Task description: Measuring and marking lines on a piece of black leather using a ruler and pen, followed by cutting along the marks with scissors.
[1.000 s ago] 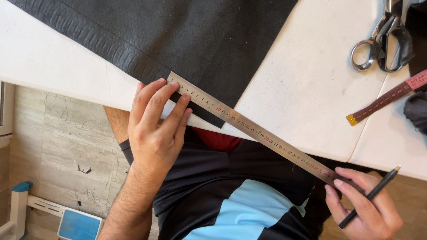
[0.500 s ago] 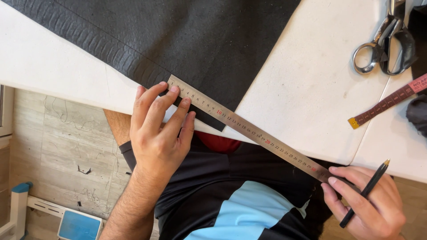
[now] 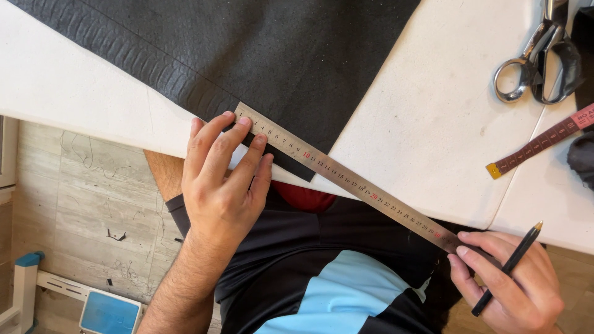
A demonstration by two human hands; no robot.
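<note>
A long steel ruler (image 3: pixel 346 179) lies slanted across the near corner of a black textured fabric sheet (image 3: pixel 247 55) on the white table (image 3: pixel 427 124). My left hand (image 3: pixel 223 185) presses its fingertips on the ruler's upper left end, at the fabric's corner. My right hand (image 3: pixel 507 281) pinches the ruler's lower right end, which overhangs the table edge. That same hand holds a black pencil (image 3: pixel 507 269) between its fingers, tip pointing up and to the right.
Scissors (image 3: pixel 538 62) with metal handles lie at the table's top right. A red measuring tape (image 3: pixel 538 142) runs beside them, next to dark cloth (image 3: pixel 581 154) at the right edge. Below the table are a tiled floor (image 3: pixel 80 204) and a blue-and-white object (image 3: pixel 108 312).
The ruler and both hands have shifted slightly; my left fingers have settled more firmly on the ruler's end, and my right hand still holds the other end with the pencil.
</note>
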